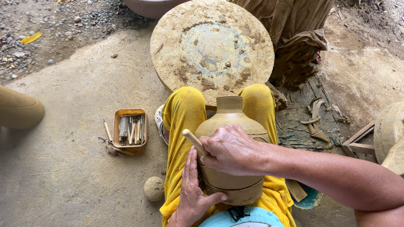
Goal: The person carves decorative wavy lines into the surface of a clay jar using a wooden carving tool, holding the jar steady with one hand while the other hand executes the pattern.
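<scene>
Head view, clay pot (230,126) on lap, left hand (192,191) bracing, right hand (231,150) holding wooden stick (194,142)

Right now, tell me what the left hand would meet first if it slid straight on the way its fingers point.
The left hand lies flat against the clay pot, fingers pointing up the picture. Going straight on, it would probably meet the wooden stick held in the right hand first, though depth is unclear.

a tool tray (130,112) and clay ball (154,188) flank a round wheel (212,46).
</scene>
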